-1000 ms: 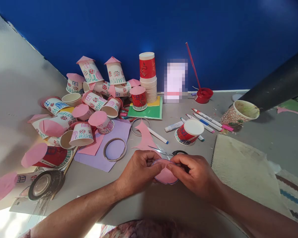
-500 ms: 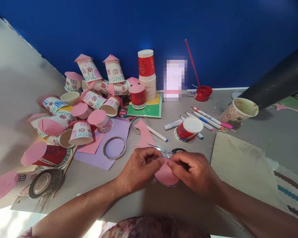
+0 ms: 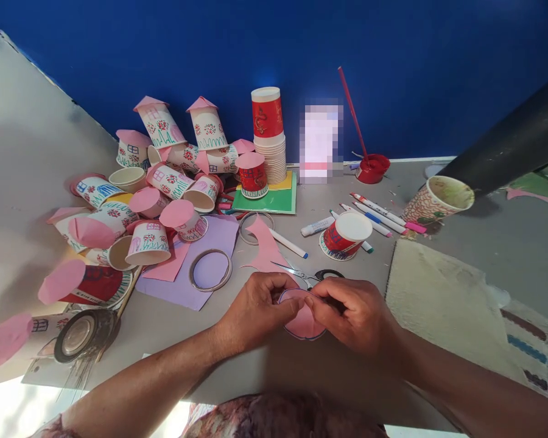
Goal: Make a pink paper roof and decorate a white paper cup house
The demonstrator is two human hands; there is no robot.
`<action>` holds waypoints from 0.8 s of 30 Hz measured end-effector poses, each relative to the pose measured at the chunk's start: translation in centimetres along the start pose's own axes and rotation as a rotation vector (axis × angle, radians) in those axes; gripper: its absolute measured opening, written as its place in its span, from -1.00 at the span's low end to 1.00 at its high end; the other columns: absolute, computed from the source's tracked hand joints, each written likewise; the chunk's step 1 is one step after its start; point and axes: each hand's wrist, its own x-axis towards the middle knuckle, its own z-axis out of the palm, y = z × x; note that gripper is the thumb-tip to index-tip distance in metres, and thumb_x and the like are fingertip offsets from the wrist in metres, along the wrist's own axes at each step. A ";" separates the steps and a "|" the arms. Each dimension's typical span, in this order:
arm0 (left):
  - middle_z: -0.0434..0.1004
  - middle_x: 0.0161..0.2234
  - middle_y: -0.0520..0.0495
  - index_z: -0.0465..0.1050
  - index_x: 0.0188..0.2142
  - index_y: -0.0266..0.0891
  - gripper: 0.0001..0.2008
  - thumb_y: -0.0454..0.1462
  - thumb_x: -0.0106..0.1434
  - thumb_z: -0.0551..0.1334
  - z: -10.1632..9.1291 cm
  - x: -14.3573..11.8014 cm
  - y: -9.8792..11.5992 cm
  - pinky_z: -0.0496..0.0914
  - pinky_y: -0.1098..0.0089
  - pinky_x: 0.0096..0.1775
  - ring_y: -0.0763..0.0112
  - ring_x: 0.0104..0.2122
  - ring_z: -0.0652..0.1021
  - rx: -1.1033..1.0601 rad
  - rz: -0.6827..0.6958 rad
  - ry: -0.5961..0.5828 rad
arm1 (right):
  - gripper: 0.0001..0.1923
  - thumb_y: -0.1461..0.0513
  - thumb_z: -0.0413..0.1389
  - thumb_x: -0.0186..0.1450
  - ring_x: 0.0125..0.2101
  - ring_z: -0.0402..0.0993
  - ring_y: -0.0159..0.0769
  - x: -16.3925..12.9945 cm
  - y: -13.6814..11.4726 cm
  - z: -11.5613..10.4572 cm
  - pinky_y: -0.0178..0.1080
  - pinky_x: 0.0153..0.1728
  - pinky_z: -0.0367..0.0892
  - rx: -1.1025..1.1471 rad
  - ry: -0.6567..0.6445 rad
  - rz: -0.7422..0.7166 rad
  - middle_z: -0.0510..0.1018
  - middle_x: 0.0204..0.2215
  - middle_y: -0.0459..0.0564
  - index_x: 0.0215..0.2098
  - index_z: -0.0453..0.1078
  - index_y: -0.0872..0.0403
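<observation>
Left hand (image 3: 256, 310) and right hand (image 3: 354, 313) pinch pink paper disc (image 3: 304, 321); scissors (image 3: 308, 277) just beyond.

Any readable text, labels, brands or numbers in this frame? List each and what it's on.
None can be read.
Red cup lying at left: white print along its rim, too small and blurred to read.
Top cup of the stack: a white motif on red, not legible as letters.
Decorated cups: drawn windows, flowers and grass only, no words.
Markers: any barrel print is too small.
Pixelated patch by the wall: unreadable.
Pink paper circle between the hands: dark outline only.
</observation>
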 end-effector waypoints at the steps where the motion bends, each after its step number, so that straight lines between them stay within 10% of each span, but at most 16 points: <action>1: 0.30 -0.56 0.12 0.57 -0.41 -0.29 -0.84 -0.26 0.17 0.24 0.0 0.0 0.0 0.10 0.47 -0.46 0.53 -0.50 0.25 0.004 0.002 0.006 | -0.74 0.30 0.10 0.38 -0.61 0.28 -0.46 0.0 0.0 0.0 -0.37 -0.52 0.15 0.002 0.004 -0.007 0.45 -0.64 -0.17 -0.49 0.43 0.07; 11: 0.28 -0.57 0.13 0.55 -0.43 -0.28 -0.88 -0.29 0.16 0.25 0.1 0.1 -0.2 0.08 0.49 -0.49 0.56 -0.52 0.22 -0.012 0.005 0.059 | -0.74 0.24 0.13 0.42 -0.59 0.33 -0.46 -0.1 0.1 0.0 -0.37 -0.51 0.17 0.022 -0.047 0.076 0.49 -0.60 -0.17 -0.44 0.47 0.08; 24: 0.56 -0.59 -0.04 0.45 -0.35 -0.30 -0.59 -0.02 0.03 0.45 0.3 1.6 -1.6 0.42 0.46 -0.65 0.40 -0.67 0.53 -0.661 -0.168 0.029 | -0.80 0.16 0.13 0.40 -0.61 0.38 -0.44 0.6 -0.5 -0.7 -0.40 -0.55 0.28 0.188 0.017 0.295 0.51 -0.60 -0.19 -0.35 0.49 0.05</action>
